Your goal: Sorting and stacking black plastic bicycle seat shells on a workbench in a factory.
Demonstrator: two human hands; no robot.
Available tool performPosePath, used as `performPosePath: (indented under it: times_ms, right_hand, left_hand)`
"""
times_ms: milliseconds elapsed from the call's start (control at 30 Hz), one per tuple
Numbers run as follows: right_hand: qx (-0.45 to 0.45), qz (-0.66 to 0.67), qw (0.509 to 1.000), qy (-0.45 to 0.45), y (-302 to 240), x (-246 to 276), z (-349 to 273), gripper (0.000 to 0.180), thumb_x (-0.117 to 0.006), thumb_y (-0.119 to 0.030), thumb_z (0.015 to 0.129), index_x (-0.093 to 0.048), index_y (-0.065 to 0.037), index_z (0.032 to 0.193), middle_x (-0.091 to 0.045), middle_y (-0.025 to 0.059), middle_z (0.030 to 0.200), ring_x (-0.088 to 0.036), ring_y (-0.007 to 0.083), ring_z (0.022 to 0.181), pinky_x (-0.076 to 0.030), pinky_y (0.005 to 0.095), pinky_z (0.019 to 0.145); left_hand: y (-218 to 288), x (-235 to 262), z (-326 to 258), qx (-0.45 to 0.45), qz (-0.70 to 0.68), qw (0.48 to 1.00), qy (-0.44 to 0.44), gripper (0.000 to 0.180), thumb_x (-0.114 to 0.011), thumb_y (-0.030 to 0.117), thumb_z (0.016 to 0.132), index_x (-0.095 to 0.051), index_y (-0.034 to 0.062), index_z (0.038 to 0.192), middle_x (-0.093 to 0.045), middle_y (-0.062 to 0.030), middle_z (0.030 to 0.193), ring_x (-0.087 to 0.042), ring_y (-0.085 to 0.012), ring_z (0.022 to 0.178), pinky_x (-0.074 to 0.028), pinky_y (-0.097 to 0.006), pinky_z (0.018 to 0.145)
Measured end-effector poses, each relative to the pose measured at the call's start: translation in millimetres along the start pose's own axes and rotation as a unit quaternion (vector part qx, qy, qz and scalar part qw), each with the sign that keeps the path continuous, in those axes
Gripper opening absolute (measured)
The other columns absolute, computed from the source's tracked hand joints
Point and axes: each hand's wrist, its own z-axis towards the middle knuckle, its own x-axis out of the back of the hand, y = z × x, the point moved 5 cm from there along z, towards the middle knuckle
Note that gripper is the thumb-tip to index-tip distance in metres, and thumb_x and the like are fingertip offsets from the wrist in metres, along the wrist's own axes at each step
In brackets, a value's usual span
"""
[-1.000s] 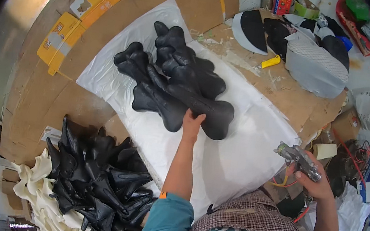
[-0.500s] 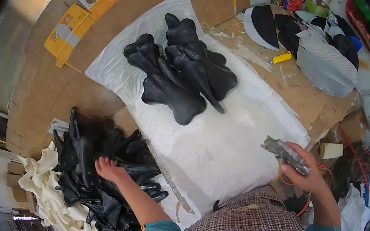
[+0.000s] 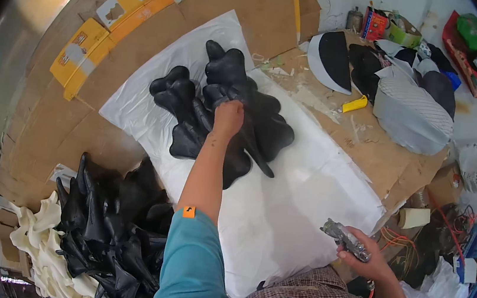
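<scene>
Two black, lobed moulded pieces lie side by side on the white sheet [image 3: 277, 225], the left piece [image 3: 175, 102] and the right piece [image 3: 274, 123]. My left hand [image 3: 229, 117] reaches over them, its fingers curled down onto the black surface between the two. The fingertips are hidden, but it looks closed on the right piece's inner edge. At the sheet's right edge my right hand [image 3: 365, 254] is wrapped round a grey, crusted spray gun [image 3: 346, 238], its nozzle end toward the sheet. A red hose runs below that hand.
A pile of black moulded pieces [image 3: 116, 223] sits at lower left, beside a cream-coloured pile [image 3: 41, 226]. Brown cardboard [image 3: 42, 143] surrounds the sheet. At upper right are a yellow-handled tool [image 3: 355, 104] and grey and black padded pieces [image 3: 412, 114]. Orange hoses [image 3: 399, 243] hang at the right.
My left hand has moved from the black pile up and right onto the black pieces on the sheet. The right hand keeps the spray gun, slightly lower in view.
</scene>
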Motion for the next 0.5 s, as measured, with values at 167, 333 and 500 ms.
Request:
performPosePath:
  times_ms: [167,333,500]
  right_hand:
    - [0.033,0.01,0.999,0.018,5,10,3,0.049,-0.065,-0.013,0.079,-0.045,-0.001,0.123,-0.06,0.0034,0.085,-0.055,0.0089,0.079,-0.045,0.0247,0.072]
    - [0.083,-0.001,0.997,0.002,-14,5,4,0.049,-0.065,-0.011,0.079,-0.045,-0.001,0.123,-0.061,0.0046,0.086,-0.057,0.0096,0.08,-0.046,0.0253,0.072]
    - [0.112,0.053,0.992,-0.038,-27,-5,-14,0.051,-0.065,-0.005,0.077,-0.044,0.001,0.124,-0.062,0.0053,0.089,-0.058,0.01,0.082,-0.046,0.0249,0.073]
  left_hand:
    - [35,15,-21,-0.128,0.208,0.951,-0.191,0.009,-0.058,0.016,0.075,-0.066,0.0128,0.078,-0.062,-0.0056,0.089,-0.056,-0.0272,0.087,-0.041,-0.038,0.077]
    - [29,109,-49,-0.052,-0.003,0.996,-0.069,0.012,-0.058,0.006,0.075,-0.067,0.0104,0.082,-0.062,-0.0056,0.083,-0.058,-0.0261,0.081,-0.044,-0.034,0.075]
    - [-34,126,-160,0.366,-0.552,0.739,0.12,0.021,-0.055,0.004,0.085,-0.057,-0.0007,0.105,-0.061,-0.005,0.097,-0.058,-0.0147,0.088,-0.046,-0.028,0.08]
